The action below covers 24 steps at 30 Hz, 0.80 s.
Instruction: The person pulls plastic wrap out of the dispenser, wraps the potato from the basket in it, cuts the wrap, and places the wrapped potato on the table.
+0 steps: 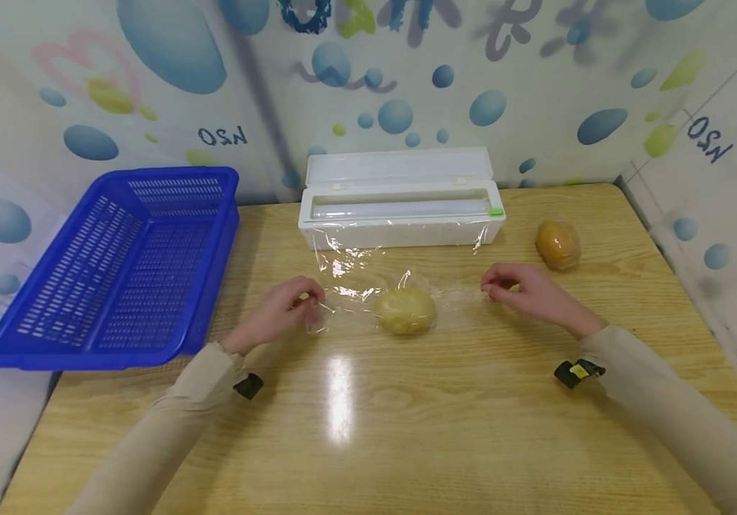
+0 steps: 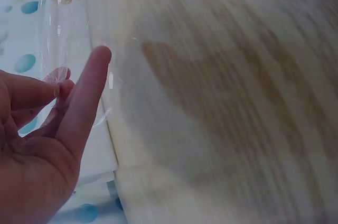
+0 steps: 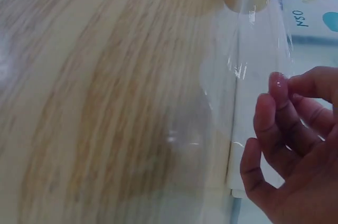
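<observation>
A sheet of clear plastic wrap (image 1: 349, 266) stretches from the front of a white wrap dispenser box (image 1: 401, 234) toward the hands. Under the near part of the film lies a pale yellow, oval potato (image 1: 405, 312). To its left, the left hand (image 1: 285, 311) pinches one corner of the wrap between thumb and fingers; in the left wrist view one finger (image 2: 90, 92) sticks out straight. On the other side, the right hand (image 1: 526, 293) pinches the opposite corner. The right wrist view shows thumb and index fingertips meeting on the film, the other fingers loosely bent.
The dispenser's lid (image 1: 401, 166) stands raised against the patterned wall, with a film roll (image 1: 401, 209) inside. A blue plastic basket (image 1: 197, 300) sits at the left edge of the wooden table (image 1: 407, 443). An orange, film-wrapped round fruit or vegetable (image 1: 558, 244) lies at the right.
</observation>
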Available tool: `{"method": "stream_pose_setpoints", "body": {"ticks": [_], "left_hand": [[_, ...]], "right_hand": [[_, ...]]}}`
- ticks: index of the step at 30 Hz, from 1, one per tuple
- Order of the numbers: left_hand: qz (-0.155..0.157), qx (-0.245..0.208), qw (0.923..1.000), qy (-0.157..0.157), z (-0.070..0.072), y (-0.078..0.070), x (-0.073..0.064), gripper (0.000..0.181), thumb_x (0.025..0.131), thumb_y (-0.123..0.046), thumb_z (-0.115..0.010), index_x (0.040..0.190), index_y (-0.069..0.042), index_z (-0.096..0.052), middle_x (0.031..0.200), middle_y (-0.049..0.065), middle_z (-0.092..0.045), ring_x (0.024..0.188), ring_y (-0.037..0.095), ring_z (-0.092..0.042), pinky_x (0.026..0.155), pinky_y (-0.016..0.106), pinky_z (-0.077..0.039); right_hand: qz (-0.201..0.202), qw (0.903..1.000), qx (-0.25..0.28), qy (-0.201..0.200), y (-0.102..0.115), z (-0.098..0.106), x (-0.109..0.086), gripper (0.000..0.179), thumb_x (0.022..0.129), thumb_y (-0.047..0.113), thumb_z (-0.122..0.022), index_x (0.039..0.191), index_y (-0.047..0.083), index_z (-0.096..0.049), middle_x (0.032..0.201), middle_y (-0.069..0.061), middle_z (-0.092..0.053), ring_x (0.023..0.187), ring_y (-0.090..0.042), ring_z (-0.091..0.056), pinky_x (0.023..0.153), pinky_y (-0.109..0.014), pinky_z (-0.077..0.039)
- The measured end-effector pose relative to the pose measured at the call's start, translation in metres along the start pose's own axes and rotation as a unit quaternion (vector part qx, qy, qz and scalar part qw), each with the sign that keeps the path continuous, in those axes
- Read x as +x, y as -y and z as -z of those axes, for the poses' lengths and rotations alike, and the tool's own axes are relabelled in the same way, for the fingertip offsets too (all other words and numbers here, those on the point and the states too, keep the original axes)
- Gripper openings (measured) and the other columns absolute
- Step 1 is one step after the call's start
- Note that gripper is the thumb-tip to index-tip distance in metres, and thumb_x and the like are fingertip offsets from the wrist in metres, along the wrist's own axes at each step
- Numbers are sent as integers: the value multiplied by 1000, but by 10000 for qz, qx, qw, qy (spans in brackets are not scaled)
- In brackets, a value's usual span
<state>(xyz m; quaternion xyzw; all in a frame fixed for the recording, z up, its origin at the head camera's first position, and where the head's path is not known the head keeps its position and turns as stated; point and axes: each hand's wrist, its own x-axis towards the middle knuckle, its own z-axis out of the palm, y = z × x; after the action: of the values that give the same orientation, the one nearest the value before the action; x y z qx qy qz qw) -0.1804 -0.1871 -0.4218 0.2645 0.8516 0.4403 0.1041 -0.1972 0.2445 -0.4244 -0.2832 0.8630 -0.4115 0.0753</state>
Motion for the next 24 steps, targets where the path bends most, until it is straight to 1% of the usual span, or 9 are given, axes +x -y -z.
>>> {"method": "stream_pose_setpoints", "body": {"ticks": [4,7,10,12,14,16,18,21,24], "left_hand": [[238,-292,9989,264,-4,3,0,17,91,19,-45,99,11,-58,96,21,-56,68,22,-62,60,30,-56],[384,-482,9974,383,-7,4,0,17,91,20,-43,99,11,-56,94,21,-54,66,22,-62,59,30,-56],[319,-426,9978,390,-9,7,1,18,91,20,-43,99,10,-56,87,18,-55,64,22,-61,58,31,-56],[220,-214,9989,344,-10,9,2,19,89,21,-45,98,7,-54,80,14,-56,61,20,-60,54,30,-54],[113,14,9996,273,-10,10,3,18,89,20,-47,97,4,-51,74,10,-55,58,18,-58,51,29,-51],[-49,382,9991,182,-9,11,3,20,88,19,-51,95,0,-48,71,6,-54,57,16,-56,50,29,-49],[-275,799,9963,137,-9,12,4,22,87,18,-54,91,-3,-46,72,4,-53,60,15,-55,53,29,-49],[-746,1517,9855,148,-9,15,5,21,86,16,-58,91,-4,-52,79,5,-56,72,17,-57,63,33,-50],[-1127,1962,9737,256,-9,14,4,23,84,16,-59,95,-4,-59,86,7,-60,79,20,-58,69,35,-51]], "right_hand": [[-300,9991,14,307,-5,-4,3,5,95,0,-58,95,0,-63,78,-2,-61,69,-12,-53,60,-24,-45],[-539,9976,119,408,-5,-9,5,6,96,1,-55,95,0,-60,78,-5,-61,71,-14,-56,61,-25,-47],[-699,9965,250,388,-4,-14,7,7,97,0,-53,93,-2,-58,77,-6,-61,72,-18,-61,63,-27,-51],[-822,9954,306,386,-2,-16,8,8,98,1,-51,93,-2,-56,74,-7,-60,67,-19,-62,58,-26,-51],[-915,9949,229,363,0,-18,9,8,98,1,-51,94,-2,-56,73,-7,-58,61,-18,-60,53,-25,-48],[-1021,9941,123,349,2,-20,9,7,98,2,-52,94,-2,-56,72,-6,-56,56,-16,-58,49,-24,-46],[-1062,9938,-1,327,3,-21,10,6,97,2,-53,94,-2,-57,72,-6,-55,54,-15,-56,47,-24,-45],[-1102,9931,-265,310,3,-24,10,6,96,2,-55,92,-1,-58,71,-5,-55,53,-14,-55,48,-26,-46],[-1133,9910,-633,315,3,-26,10,6,95,1,-55,90,1,-58,69,-3,-54,56,-14,-52,51,-28,-45]]}}
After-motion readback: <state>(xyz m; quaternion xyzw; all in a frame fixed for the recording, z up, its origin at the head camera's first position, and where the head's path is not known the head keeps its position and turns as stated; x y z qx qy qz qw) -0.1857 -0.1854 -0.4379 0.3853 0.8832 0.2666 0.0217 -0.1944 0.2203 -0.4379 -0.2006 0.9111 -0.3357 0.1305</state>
